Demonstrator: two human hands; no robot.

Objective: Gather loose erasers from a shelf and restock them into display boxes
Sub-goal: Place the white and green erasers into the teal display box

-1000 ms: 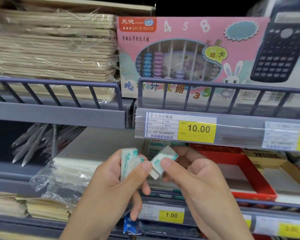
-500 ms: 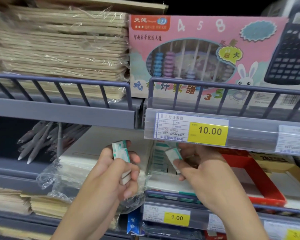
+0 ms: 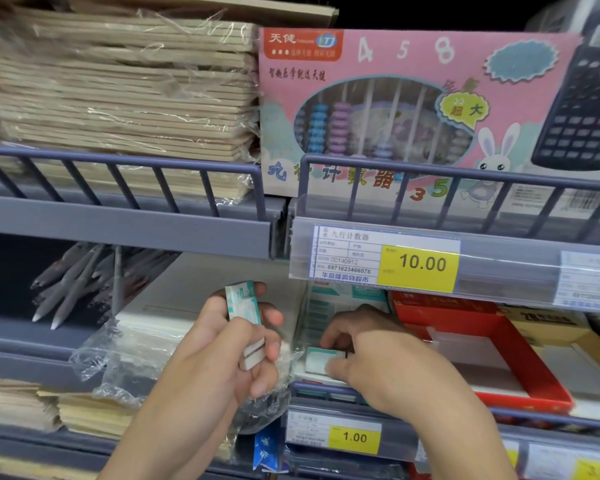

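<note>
The left hand (image 3: 222, 344) is raised in front of the middle shelf (image 3: 125, 233), its fingers and thumb curled round a small stack of erasers (image 3: 245, 320) in white-and-teal sleeves; the stack stands nearly upright, its top poking above the fingers and its bare white ends showing below. The right hand (image 3: 378, 362) reaches into the eraser display box (image 3: 317, 306), a clear-walled box just right of the left hand, where rows of teal-sleeved erasers lie stacked toward the back. Its thumb and fingertips pinch a single eraser (image 3: 321, 358) low at the front of that box; whether this eraser already rests on the box floor is hard to tell, as the hand covers its far end.

Right of this box sits a red tray box (image 3: 520, 358) holding flat white packs. Left of the left hand lies a white carton (image 3: 174, 306) in loose clear plastic wrap (image 3: 118, 358), and further left a cluster of grey pens (image 3: 73, 282) points down and to the left. On the upper shelf stand wrapped piles of tan notebooks (image 3: 125, 95), a pink abacus box (image 3: 388, 109) and a calculator package (image 3: 582, 109). A yellow price tag reading 10.00 (image 3: 420, 265) hangs on the upper shelf rail, and one reading 1.00 (image 3: 354, 438) sits on the rail below the hands.
</note>
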